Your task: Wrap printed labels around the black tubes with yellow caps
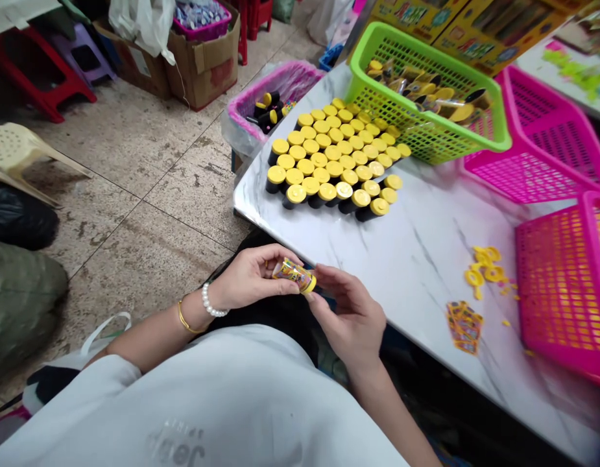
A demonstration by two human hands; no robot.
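Just beside the table edge (261, 222), left fingers (280, 287) pinching a tube (292, 274), right fingers (336, 276) parted at its cap (311, 284)

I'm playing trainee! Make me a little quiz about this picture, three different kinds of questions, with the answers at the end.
1. True or false: the left hand holds a tube.
2. Fill in the blank: the tubs standing on the table are ____ on top.
3. Pick one: what colour is the basket on the table right beside the tubs? A) blue B) green C) white

Key:
1. True
2. Yellow
3. B
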